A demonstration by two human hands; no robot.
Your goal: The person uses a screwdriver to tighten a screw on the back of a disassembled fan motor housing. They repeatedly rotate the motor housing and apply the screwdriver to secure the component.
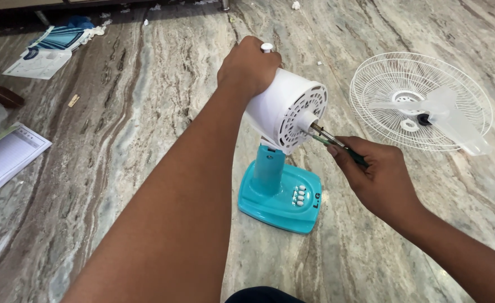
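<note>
Head view, looking down at a marbled stone floor (pixel 146 140).

Open floor on all sides of the teal fan base (pixel 281 196): wide bare stretch to its left, a narrower strip between it and the white wire fan guard (pixel 421 101) lying flat to its upper right. Translucent fan blade (pixel 455 126) resting on that guard, well apart from the base. Far to the left of the base, near the frame edge, a ruled paper sheet (pixel 6 160); farther up and left, a white booklet (pixel 37 62) and a striped blue cloth (pixel 62 36). Small white scraps scattered along the top edge, beyond the base.

White motor housing (pixel 284 109) standing on a teal neck directly above the base, tilted back, its round vented face turned toward the right hand. Short hub and bare metal shaft jutting from the centre of that face. White knob poking up behind the housing top. Row of white buttons on the base's sloped front.

Left hand (pixel 250 67) clamped over the top rear of the housing, fingers (pixel 264 67) curled tight around it. Right hand (pixel 379 177) just right of the housing and above the base, fingers closed on green-handled pliers (pixel 337 143), metal tips touching the shaft.
</note>
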